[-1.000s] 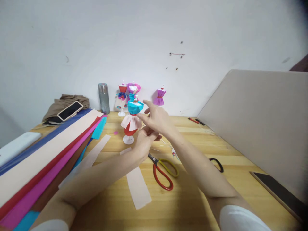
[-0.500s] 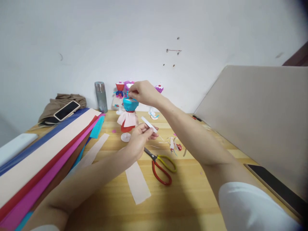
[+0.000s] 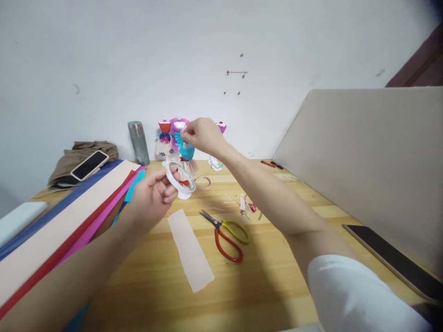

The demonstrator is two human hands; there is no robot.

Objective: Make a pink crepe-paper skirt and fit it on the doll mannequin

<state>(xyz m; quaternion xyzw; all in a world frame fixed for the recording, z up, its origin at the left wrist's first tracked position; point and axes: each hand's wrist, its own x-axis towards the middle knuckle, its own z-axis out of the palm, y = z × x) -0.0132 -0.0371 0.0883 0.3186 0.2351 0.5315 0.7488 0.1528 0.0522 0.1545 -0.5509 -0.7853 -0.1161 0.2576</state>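
In my left hand (image 3: 154, 193) I hold a roll of white tape (image 3: 173, 181), tilted so that its open centre shows. My right hand (image 3: 206, 136) pinches a small pleated piece of blue crepe paper (image 3: 178, 139) between thumb and fingertips. Just beneath those fingers is a miniature mannequin in a blue paper top (image 3: 187, 152) with a pale pink skirt; the tape roll partly covers its lower half. Scissors (image 3: 216, 224) with one red and one yellow handle lie apart on the table, near a pale pink paper strip (image 3: 190, 251).
Behind stand more dressed mannequins, one with a red top (image 3: 165, 127). Long coloured paper sheets (image 3: 76, 210) lie left, by a phone (image 3: 90, 166) and a flask (image 3: 138, 144). Paper scraps (image 3: 242, 205) are near the scissors. A grey panel (image 3: 367, 161) and another phone (image 3: 391, 258) stand right.
My left hand has moved left and turned the tape roll, so its ring now shows. My right hand stays high near the mannequin, and the pleated blue paper is now plainer to see.
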